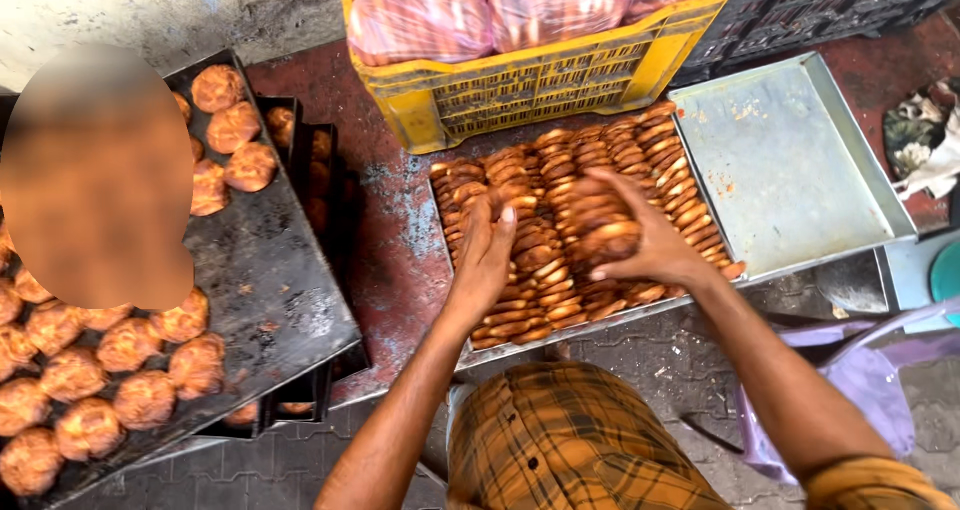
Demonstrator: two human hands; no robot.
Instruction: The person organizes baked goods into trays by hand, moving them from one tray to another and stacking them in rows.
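A metal tray (800, 160) lies in front of me, its left half packed with rows of brown round biscuits (540, 270) standing on edge. My right hand (650, 245) grips a short stack of these biscuits (600, 225) near the middle of the rows. My left hand (485, 255) rests flat on the biscuit rows to the left, fingers pressed against their tops. The tray's right half is bare metal with a few crumbs.
A yellow plastic crate (540, 85) with bagged baked goods stands behind the tray. At left a dark baking sheet (260, 270) carries round buns (130, 370), stacked on dark pans. A lilac plastic bag (860, 380) hangs at lower right. Crumpled cloth (925, 140) lies far right.
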